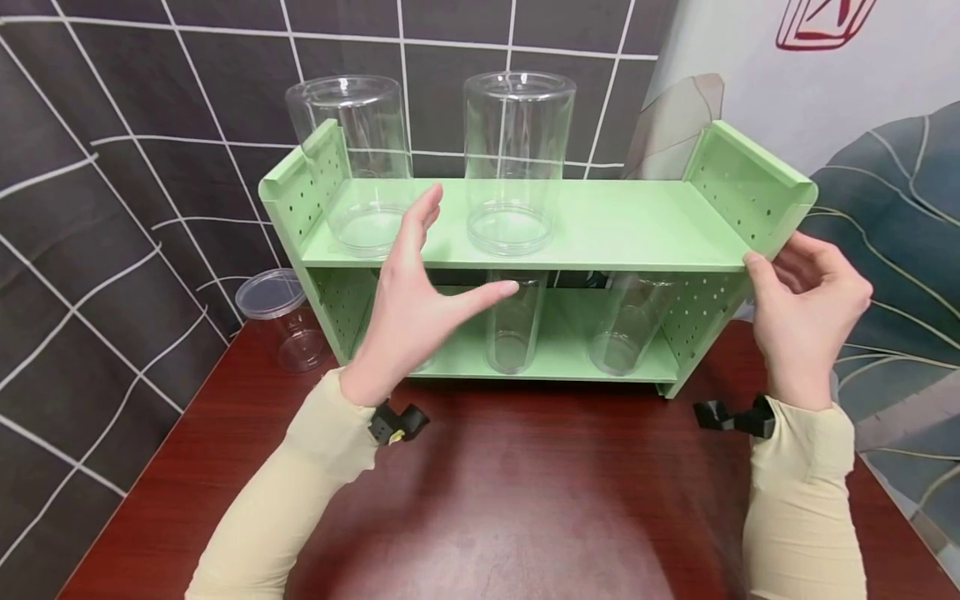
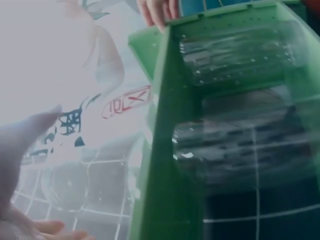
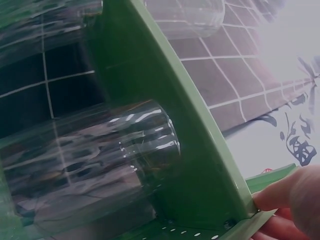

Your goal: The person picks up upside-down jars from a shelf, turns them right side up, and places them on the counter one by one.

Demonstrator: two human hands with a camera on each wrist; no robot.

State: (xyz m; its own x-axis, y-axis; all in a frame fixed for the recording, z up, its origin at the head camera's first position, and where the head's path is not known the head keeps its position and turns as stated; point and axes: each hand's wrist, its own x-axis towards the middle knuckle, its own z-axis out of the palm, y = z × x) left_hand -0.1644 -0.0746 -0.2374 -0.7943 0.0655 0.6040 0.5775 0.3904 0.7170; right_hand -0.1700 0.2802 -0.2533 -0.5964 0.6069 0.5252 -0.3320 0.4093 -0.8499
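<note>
A green two-tier shelf [image 1: 622, 221] with perforated side panels stands on the table. Two clear cylindrical jars are on its upper tier, a left jar [image 1: 371, 183] and a middle jar [image 1: 517, 158]. My left hand [image 1: 405, 304] is held up before the shelf, thumb and fingers spread wide, near these jars and holding nothing. At the shelf's right side, my right hand [image 1: 810, 312] pinches the panel edge, thumb in front by the upper tier's corner. The right wrist view also shows that thumb [image 3: 280, 195] against the green edge. Clear jars stand on the lower tier, including a right jar [image 1: 630, 329].
A clear jar with a lid [image 1: 273, 296] sits on the dark red table [image 1: 510, 492], left of the shelf. Behind rises a dark wall covering with a white grid [image 1: 457, 83]. To the right is a patterned wall [image 1: 900, 250].
</note>
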